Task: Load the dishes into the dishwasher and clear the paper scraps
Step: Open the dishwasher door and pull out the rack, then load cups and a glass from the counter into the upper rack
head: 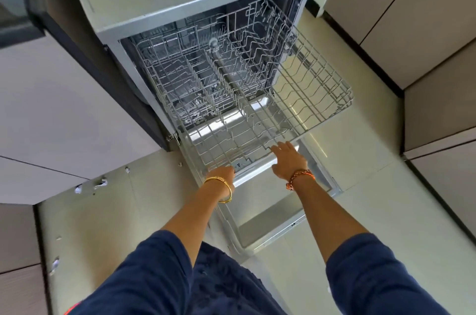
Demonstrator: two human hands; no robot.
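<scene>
1. The dishwasher stands open, with its door folded down flat toward the person and showing a steel inner face
2. The upper wire rack is pulled out over the door, with its front edge nearest the person; it holds no dishes
3. A second wire rack shows lower inside the tub, seen through the wires of the upper one; whether it holds anything small I cannot tell
4. The left hand is at the front left corner of the upper rack, its fingers curled down over the front wire so that their tips are hidden
5. A gold bangle sits on the left wrist
6. The right hand lies palm down at the front rim of the same rack, right of the middle, its fingers straight and close together, touching the wire, the thumb spread to the side
7. An orange braided band circles the right wrist
8. Both forearms are bare below dark blue sleeves
9. Paper scraps lie on the pale floor left of the dishwasher, along the foot of the cabinet
10. More white paper bits lie nearer the person at the left wall base
11. No dishes are in view
</scene>
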